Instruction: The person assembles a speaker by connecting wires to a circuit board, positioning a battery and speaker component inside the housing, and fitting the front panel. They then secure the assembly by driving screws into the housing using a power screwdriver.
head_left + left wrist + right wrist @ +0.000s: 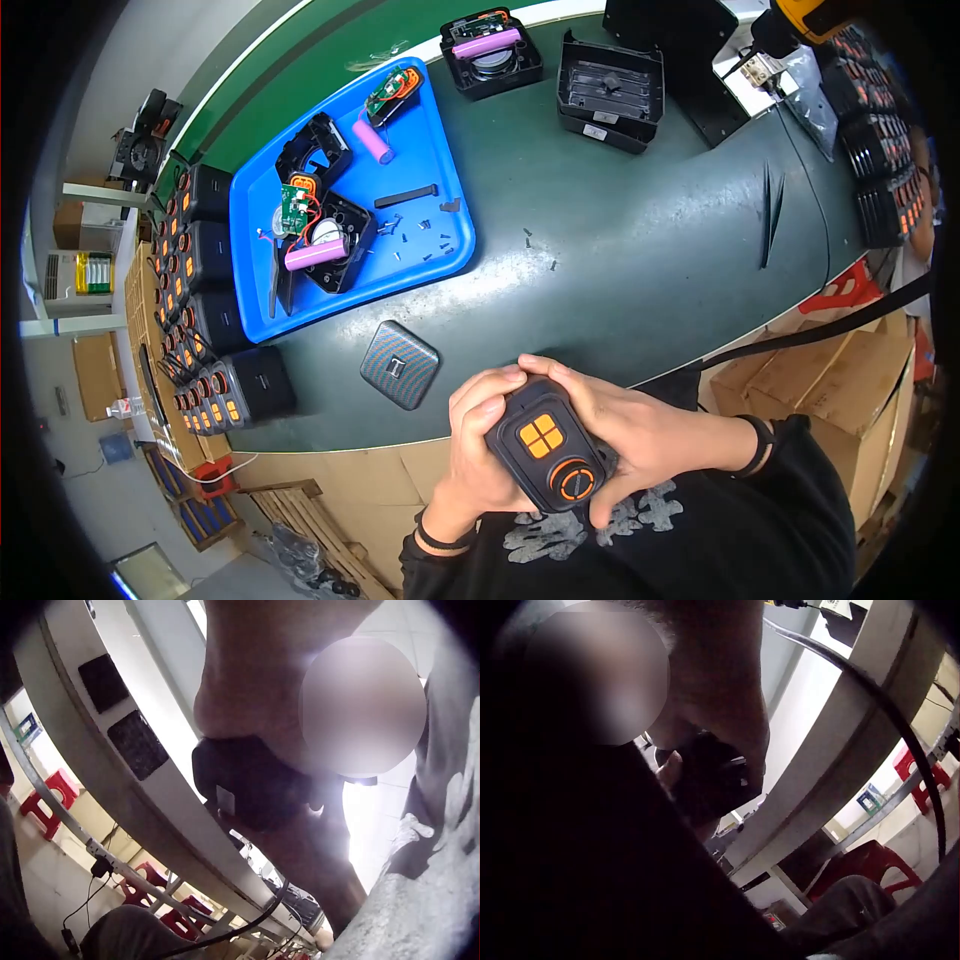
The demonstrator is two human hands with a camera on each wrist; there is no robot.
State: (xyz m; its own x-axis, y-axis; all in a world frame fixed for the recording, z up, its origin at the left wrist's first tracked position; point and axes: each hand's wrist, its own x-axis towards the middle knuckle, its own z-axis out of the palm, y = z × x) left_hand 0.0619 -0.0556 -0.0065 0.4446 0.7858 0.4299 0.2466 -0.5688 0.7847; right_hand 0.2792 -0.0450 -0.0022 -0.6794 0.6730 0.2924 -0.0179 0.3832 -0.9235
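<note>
No text is legible: the emblem on the patterned panel (below left of centre, head view) is unreadable.

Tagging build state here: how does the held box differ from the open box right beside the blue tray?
The held box appears closed; the open box shows a purple cylinder inside. The left hand and right hand grip the held box, while the open box rests on the table. Both are black.

The left hand held a black case with a pale rectangular label — the right hand touched it too. Two dark rectangular patches marked the table edge, red plastic stools stood beyond, and white-printed cloth filled the lower right.
</note>
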